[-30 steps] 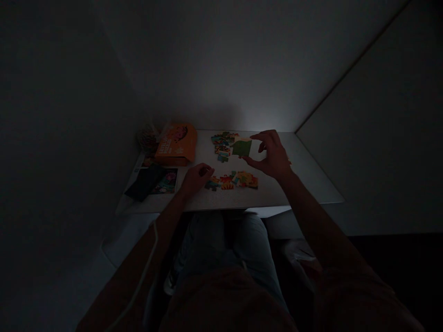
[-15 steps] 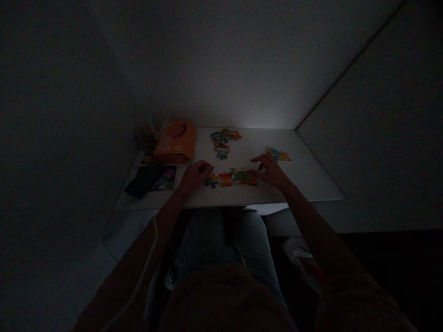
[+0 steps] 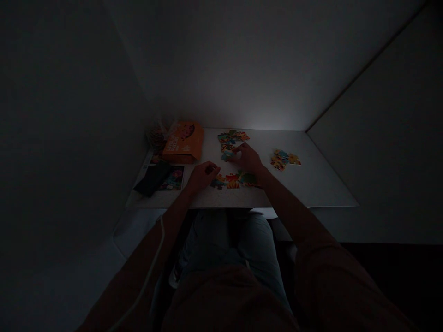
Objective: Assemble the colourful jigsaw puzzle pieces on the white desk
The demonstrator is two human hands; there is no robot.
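In the dim head view, a row of joined jigsaw puzzle pieces (image 3: 233, 181) lies near the table's front edge. My left hand (image 3: 204, 176) rests by the row's left end, thumb and fingers curled together; whether it holds anything is too dark to make out. Behind the row is an L-shaped run of puzzle pieces (image 3: 232, 136), reaching down to a blue-green puzzle piece (image 3: 227, 154). My right hand (image 3: 247, 158) is closed on that lower piece with its fingertips. Its wrist and forearm pass over the right end of the front row.
Loose puzzle pieces (image 3: 283, 159) lie heaped to the right. An orange puzzle box (image 3: 183, 142) stands at back left, with a clear bag (image 3: 157, 137) beside it. A dark cloth-like item (image 3: 152, 179) partly covers a printed picture (image 3: 175, 178). Walls enclose the white table (image 3: 321, 184).
My right hand has gone from above the front row's right end, fingers apart, to the left and back, onto the blue-green piece. My left hand stays beside the row. The view has shifted slightly.
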